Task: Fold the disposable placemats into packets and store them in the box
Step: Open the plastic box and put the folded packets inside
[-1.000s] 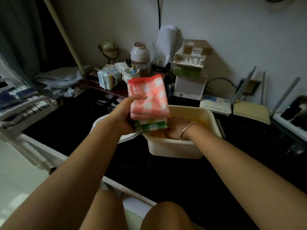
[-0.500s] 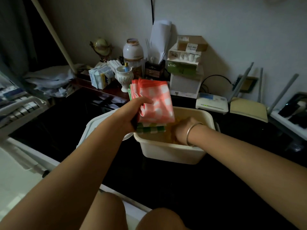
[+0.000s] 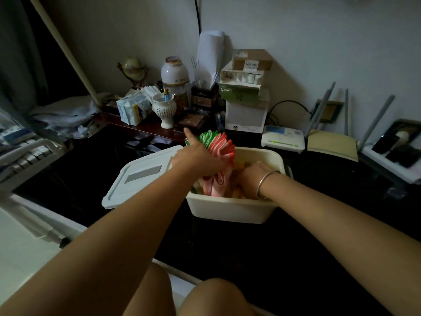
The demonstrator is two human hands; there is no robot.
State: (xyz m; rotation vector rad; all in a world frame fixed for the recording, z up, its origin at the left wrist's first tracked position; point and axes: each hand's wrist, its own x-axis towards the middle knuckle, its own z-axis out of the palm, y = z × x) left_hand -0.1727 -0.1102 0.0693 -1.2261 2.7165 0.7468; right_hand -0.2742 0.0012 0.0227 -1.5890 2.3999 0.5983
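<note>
Down went the bundle of folded placemats (image 3: 219, 148) since a moment before: it had been held up flat in front of me, and now it stood on edge with its lower end inside the box (image 3: 227, 209). Nearest me sat that one box on the dark table (image 3: 262, 258), its one lid (image 3: 141, 176) lying just beside it on my left. My left hand (image 3: 197, 159) gripped the bundle from the side, thumb and fingers curled round it, forefinger sticking out straight. My right hand (image 3: 249, 174) was down in the box against yellow packets (image 3: 238, 191) already stored; its fingers were hidden, so I could not tell how they lay. I judged the folding done for this bundle and the storing half made, with release, settling and the lid left. Pink and green folds fanned out at the top, too many layers to count.
</note>
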